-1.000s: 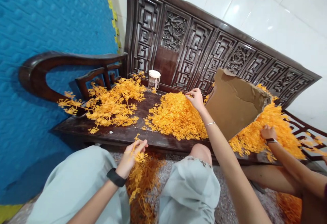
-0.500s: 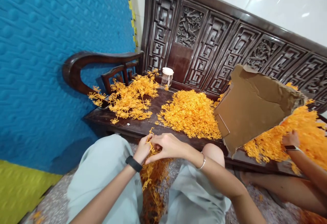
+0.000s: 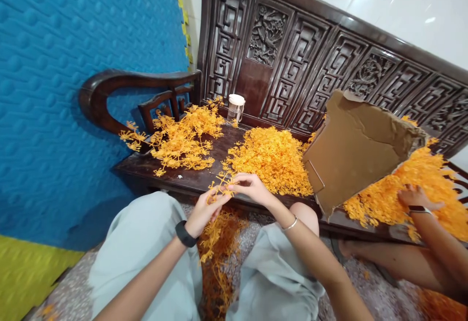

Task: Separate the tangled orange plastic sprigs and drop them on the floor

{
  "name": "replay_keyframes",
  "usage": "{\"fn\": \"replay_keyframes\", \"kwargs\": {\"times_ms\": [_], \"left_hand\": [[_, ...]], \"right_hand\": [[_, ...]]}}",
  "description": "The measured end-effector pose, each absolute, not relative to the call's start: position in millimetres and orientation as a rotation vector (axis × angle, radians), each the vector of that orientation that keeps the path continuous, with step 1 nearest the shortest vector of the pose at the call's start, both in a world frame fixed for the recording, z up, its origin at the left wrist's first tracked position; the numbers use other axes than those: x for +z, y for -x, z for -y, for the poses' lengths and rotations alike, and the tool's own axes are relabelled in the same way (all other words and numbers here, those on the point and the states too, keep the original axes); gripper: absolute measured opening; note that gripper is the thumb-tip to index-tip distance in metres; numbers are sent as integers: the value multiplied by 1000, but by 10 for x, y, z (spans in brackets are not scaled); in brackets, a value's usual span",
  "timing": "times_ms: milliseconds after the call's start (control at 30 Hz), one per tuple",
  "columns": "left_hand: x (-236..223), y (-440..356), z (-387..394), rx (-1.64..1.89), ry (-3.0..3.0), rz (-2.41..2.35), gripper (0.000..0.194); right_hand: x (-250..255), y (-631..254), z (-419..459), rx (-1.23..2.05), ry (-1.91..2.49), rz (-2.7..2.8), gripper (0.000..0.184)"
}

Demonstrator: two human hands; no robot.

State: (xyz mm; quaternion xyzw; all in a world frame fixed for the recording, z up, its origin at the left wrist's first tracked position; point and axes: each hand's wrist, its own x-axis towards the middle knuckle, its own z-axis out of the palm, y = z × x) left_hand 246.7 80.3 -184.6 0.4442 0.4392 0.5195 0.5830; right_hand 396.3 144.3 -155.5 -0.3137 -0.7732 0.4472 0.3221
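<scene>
Between my two hands, over the front edge of the bench, is an orange branched plastic sprig [image 3: 221,179]. My left hand [image 3: 205,212], with a black band at the wrist, is closed on the sprig's lower part. My right hand [image 3: 252,188] pinches the sprig's right side with thumb and fingers. Just behind my right hand lies a dense heap of small orange plastic pieces [image 3: 272,157]. A looser pile of orange branched sprigs [image 3: 186,138] spreads over the bench's left end. More orange strands [image 3: 215,243] hang or lie between my knees.
A dark carved wooden bench [image 3: 197,177] runs across, its armrest [image 3: 109,79] at left. A lidded clear cup [image 3: 236,109] stands by the backrest. A cardboard piece [image 3: 358,150] leans between heaps. At right a co-worker's hand [image 3: 417,199] touches another orange heap [image 3: 435,179].
My hands have moved up and slightly right, toward the bench, and the sprig now extends above them. My right hand has shifted to its side. The co-worker's hand has spread over the heap.
</scene>
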Motion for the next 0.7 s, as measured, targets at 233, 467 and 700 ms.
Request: {"fn": "replay_keyframes", "kwargs": {"times_ms": [233,467,700], "left_hand": [[-1848,-2431,-814,1251,-1044,-1001,42],[-1821,-2452,-783,1148,-1094,-1067,38],[-1756,-2583,-789,1080,-1154,-1067,43]], "right_hand": [[-1524,-3947,-1388,1267,823,2039,27],[-1369,-4056,-1363,1114,913,2021,28],[-1426,-4030,-1256,814,1028,1839,25]]}}
